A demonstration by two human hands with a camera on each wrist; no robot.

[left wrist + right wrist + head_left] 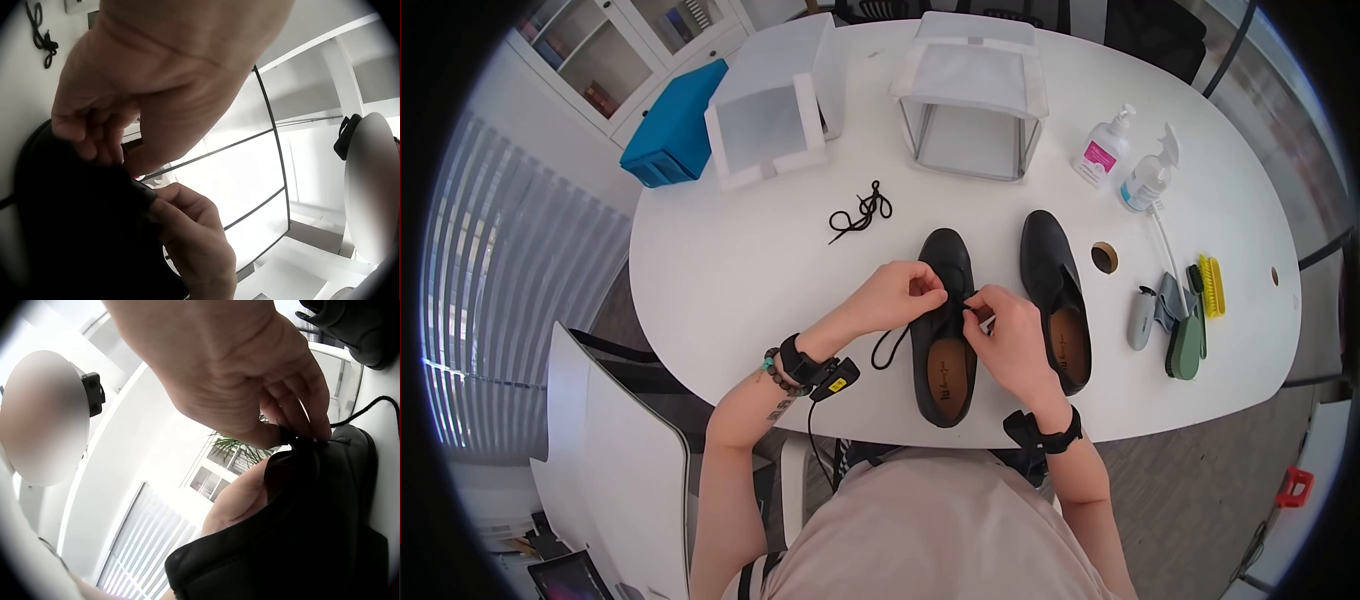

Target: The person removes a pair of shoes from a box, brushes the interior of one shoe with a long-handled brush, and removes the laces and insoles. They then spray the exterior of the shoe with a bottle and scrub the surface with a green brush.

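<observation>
- A black leather lace-up shoe with a tan insole [930,320] sits upright by the near edge of the white oval bench [730,290], toe toward the far edge; a hard tug toward the body might slide it over.
- The right hand [1012,335] has its fingers pinched together on the shoe's throat edge; should they slip, that edge would likely fold inward.
- The left hand [898,293] has fingers curled close together opposite (whether they grip anything, I cannot tell).
- A thin black cord lace [362,415] trails onto the bench leftward; its slack could catch under the sole.
- Just rightward stands a matching black shoe [1050,265], which a swinging right wrist could knock.
- Beyond the left hand, a tangled black spare lace [865,212] might knot if yanked.
</observation>
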